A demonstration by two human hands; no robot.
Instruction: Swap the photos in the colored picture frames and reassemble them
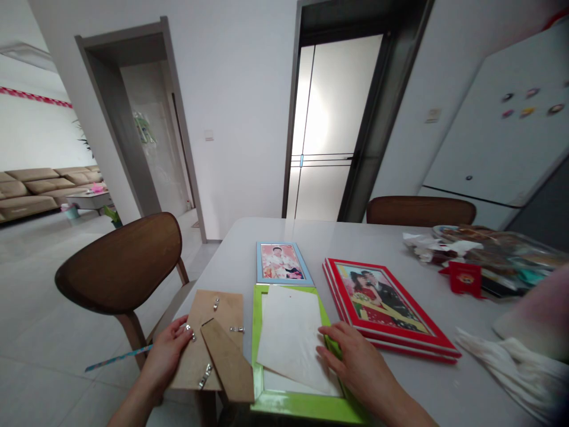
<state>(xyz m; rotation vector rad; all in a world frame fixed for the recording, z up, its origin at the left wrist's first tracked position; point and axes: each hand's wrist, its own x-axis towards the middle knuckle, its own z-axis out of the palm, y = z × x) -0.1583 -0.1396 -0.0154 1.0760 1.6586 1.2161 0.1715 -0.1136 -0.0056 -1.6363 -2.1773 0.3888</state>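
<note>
My left hand (pixel 166 350) pinches the left edge of a brown frame backing board (pixel 191 370), with metal clips and a fold-out stand leg (pixel 226 362). To its right lies a lime-green picture frame (pixel 306 407). A loose white sheet (pixel 291 332) rests in it, slightly askew. My right hand (pixel 355 362) curls over the frame's right side, thumb and index fingertips at the sheet's edge. Beyond it, a light-blue picture frame (pixel 306 270) with a portrait photo lies flat.
Two stacked red picture frames (pixel 400 332), the top one with a couple's photo, lie at right. Farther right are a red card (pixel 465 279), plastic-wrapped items (pixel 502 249) and white cloth (pixel 511 356). A blue patterned strip (pixel 115 359) juts out beside my left wrist. Brown chairs (pixel 120 261) stand around the table.
</note>
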